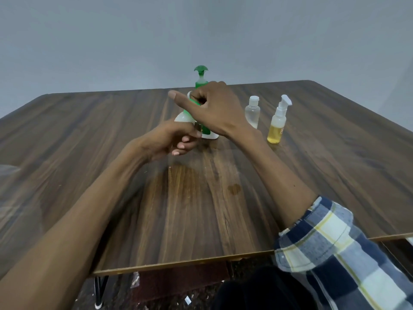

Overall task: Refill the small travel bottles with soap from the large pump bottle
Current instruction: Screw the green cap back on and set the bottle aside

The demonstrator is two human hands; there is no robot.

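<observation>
- The large pump bottle (206, 130) is mostly hidden behind both hands; only its green pump head, a white shoulder and its base show.
- The right hand (214, 108) covers its neck, so the grip there cannot be made out.
- The left hand (172, 139) is motion-blurred.
- The surface (89, 135) is cut off at the left and right edges.

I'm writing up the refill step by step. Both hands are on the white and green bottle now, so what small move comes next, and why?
Probably twist the top loose. The right hand curls over the neck of the white and green bottle while the left hand steadies its body. The clear travel bottle is capped and the yellow pump bottle still wears its pump, so no soap can go in yet.
</observation>
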